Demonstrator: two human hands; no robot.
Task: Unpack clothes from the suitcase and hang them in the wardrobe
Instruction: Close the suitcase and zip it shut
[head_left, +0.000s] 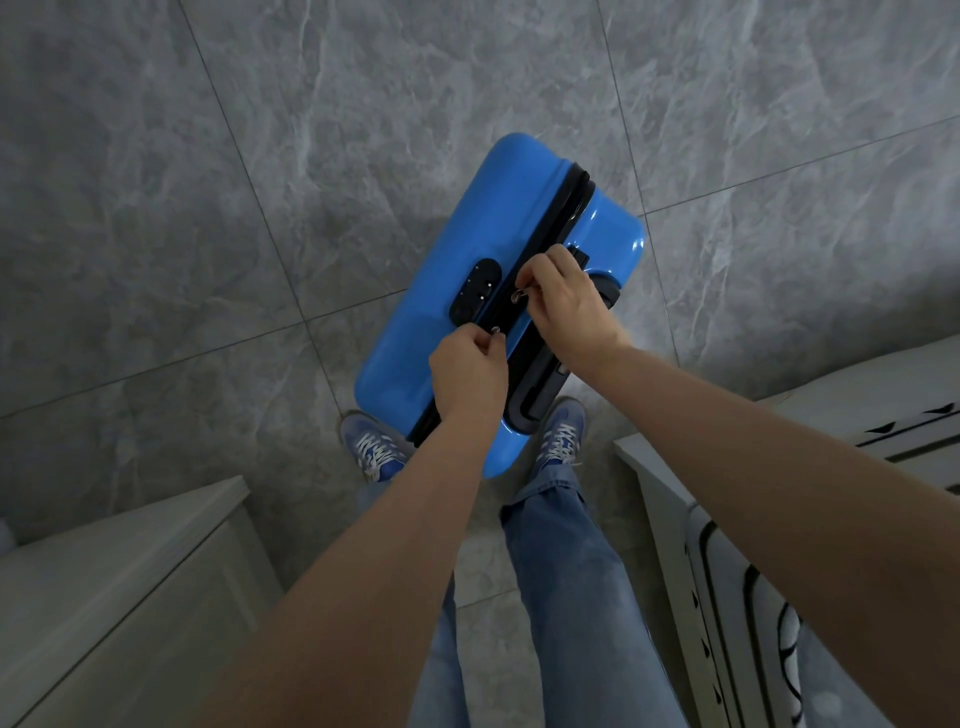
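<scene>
Blue hard-shell plastic suitcase (467, 244) stands closed on the grey marble-patterned tiled floor (208, 156), just in front of the person's blue laced trainers (376, 449). Along its upper side runs a black zip band (563, 218), with a black combination lock (475, 288) set beside it. Both hands meet on that band — the left hand (465, 371) pinches a small metal zip pull (496, 331) between thumb and curled fingers, and the right hand (566, 301) pinches a second metal pull (517, 296) just above it. The two pulls lie near each other, apart. Pale cabinets (119, 582) flank the person's legs in blue jeans (571, 597).
</scene>
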